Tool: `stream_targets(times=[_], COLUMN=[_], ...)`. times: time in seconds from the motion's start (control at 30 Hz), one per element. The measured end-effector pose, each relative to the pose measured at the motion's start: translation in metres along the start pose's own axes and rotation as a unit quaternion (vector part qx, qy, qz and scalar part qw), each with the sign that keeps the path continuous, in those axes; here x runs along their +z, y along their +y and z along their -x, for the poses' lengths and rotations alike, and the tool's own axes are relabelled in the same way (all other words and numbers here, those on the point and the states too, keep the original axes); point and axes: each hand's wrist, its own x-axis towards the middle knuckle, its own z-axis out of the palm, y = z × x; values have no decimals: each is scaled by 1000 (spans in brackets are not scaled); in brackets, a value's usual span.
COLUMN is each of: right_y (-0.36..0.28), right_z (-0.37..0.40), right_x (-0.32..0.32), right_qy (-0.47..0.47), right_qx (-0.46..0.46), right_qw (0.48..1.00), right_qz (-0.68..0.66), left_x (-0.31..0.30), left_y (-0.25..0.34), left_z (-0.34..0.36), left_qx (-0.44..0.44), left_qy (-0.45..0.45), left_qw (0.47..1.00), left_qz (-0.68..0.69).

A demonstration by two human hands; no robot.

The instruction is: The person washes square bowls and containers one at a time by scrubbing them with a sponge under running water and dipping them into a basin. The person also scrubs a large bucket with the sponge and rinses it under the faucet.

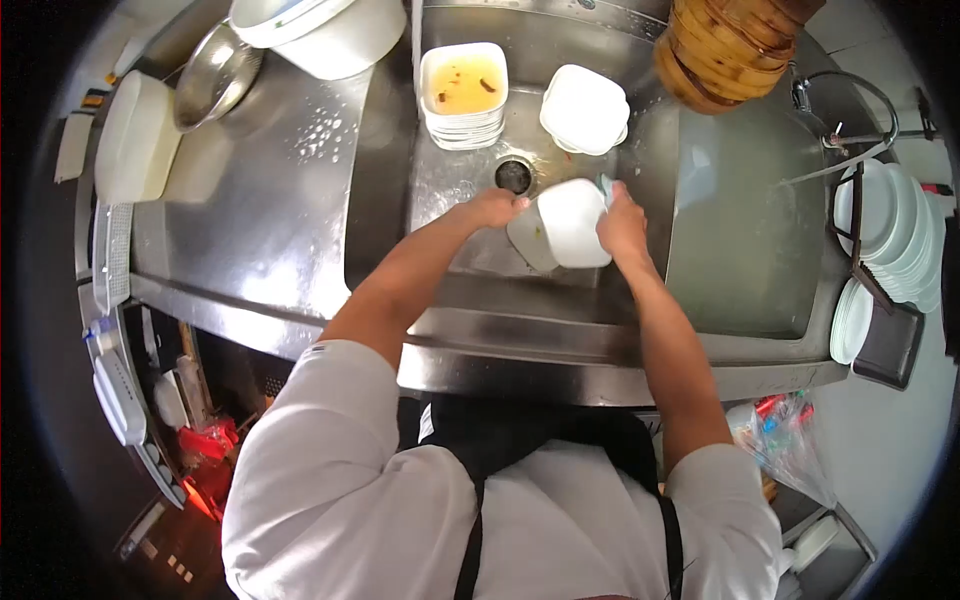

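White dish (pixel 575 225) sits low in the sink (pixel 470 262) at the frame's centre, apparently mid-wipe. The right hand (pixel 622 225) is closed around a pale greenish thing (pixel 605 187) at its right edge; the left hand (pixel 492 208) curls near its left edge, grip unclear. The next move seems to call for steady support there.

Position reference: drain (pixel 513 177), quantity 1. Near right of the drain: loose white dish (pixel 575 228), 1. Beyond the drain: white dish stacks (pixel 465 131) (pixel 585 110), 2 (one left, one right). Far left of the drain: metal bowl (pixel 218 75), 1. Right of the drain: wooden steamer stack (pixel 718 60), 1; water-filled basin (pixel 745 265), 1.
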Motion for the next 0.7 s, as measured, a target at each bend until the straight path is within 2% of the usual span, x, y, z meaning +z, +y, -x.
stream_targets(times=[0.03,0.13,0.17,0.27,0.3,0.33,0.37,0.43,0.53,0.6,0.63,0.7], right_y=[0,4,2,6,4,0,-4,0,-1,7,4,19], right_z=[4,10,13,18,24,27,30,29,13,-13,-18,-32], right_x=[-5,-11,-15,-25,-31,-40,-49,-53,-37,-8,-1,28], right_qy=[-16,12,27,58,52,52,54,54,28,-10,-20,-34], right_qx=[11,25,26,11,21,28,34,28,28,82,111,137], right_qw=[998,997,997,997,998,998,998,998,999,996,993,989], right_qz=[61,68,69,41,38,32,26,-3,7,36,43,49], left_x=[5,51,83,115,109,88,69,90,153,137,135,151], left_y=[2,1,-7,-25,-26,-28,-32,-74,-103,-38,-29,-39], left_z=[-8,-33,-46,-62,-53,-44,-38,-47,-69,-55,-48,-49], left_qx=[-87,-95,-51,-52,-123,-187,-241,-80,29,-222,-245,-116], left_qy=[30,62,113,98,21,-51,-119,-133,-13,0,-19,-115], left_qw=[995,991,989,994,974,914,818,923,971,921,912,934], left_qz=[34,71,75,8,188,356,509,351,238,319,328,317])
